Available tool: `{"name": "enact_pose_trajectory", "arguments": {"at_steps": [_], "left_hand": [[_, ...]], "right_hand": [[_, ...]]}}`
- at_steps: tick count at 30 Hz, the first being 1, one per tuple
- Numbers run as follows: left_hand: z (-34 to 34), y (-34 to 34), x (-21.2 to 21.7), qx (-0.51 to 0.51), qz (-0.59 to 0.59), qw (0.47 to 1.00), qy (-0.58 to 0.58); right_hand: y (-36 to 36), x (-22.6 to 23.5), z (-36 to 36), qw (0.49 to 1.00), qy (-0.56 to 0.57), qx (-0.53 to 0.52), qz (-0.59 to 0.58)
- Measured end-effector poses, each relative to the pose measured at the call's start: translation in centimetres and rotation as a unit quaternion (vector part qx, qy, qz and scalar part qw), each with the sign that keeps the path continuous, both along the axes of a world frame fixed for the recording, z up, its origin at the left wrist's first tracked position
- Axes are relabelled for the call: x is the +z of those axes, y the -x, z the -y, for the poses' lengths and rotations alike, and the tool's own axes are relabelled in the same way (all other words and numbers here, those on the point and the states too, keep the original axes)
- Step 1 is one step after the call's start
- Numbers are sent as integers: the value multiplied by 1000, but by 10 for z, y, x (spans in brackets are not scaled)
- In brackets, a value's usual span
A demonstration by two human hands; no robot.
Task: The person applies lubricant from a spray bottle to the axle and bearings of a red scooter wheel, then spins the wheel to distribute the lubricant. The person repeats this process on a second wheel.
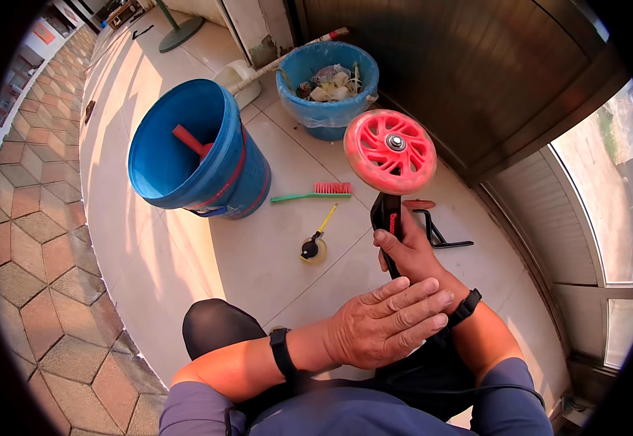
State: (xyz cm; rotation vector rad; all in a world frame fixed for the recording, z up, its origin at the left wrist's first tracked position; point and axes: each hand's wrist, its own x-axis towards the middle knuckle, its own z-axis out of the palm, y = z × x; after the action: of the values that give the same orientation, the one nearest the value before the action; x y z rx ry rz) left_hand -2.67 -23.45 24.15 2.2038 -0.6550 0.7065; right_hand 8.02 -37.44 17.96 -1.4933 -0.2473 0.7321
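In my right hand [409, 251], the fingers are closed round a black bar with red lettering [387, 218]. At the bar's top is a translucent red wheel [391, 152] with curved spokes and a metal hub bolt; the bar's lower end is hidden behind my hands. My left hand [389, 323] is held flat across my right wrist, back up and fingers stretched, with nothing seen in it. Whether it touches the wrist I cannot tell. Behind my right hand, a bent black metal frame [440, 236] lies on the tiles, near a small reddish piece [420, 205].
A tall blue bucket [229, 178] with a red tool inside stands at left. Behind is a blue basin [324, 116] lined with plastic, holding scraps. Between lie a green brush with red bristles [313, 194] and a black-and-yellow tool [311, 248]. A dark panel wall [462, 80] bounds the right.
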Motion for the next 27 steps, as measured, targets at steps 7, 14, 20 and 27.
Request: {"name": "enact_pose_trajectory", "arguments": {"at_steps": [7, 14, 20, 27], "left_hand": [[7, -7, -23, -29, 51, 996, -69], [-6, -19, 0, 25, -36, 999, 28], [5, -2, -3, -36, -53, 998, -5], [4, 11, -3, -66, -39, 997, -1]], "right_hand": [[-2, -1, -2, 1000, 15, 19, 19], [-5, 1, 5, 995, 36, 34, 82], [-5, 6, 3, 999, 14, 8, 48], [-8, 8, -1, 997, 58, 29, 43]]}}
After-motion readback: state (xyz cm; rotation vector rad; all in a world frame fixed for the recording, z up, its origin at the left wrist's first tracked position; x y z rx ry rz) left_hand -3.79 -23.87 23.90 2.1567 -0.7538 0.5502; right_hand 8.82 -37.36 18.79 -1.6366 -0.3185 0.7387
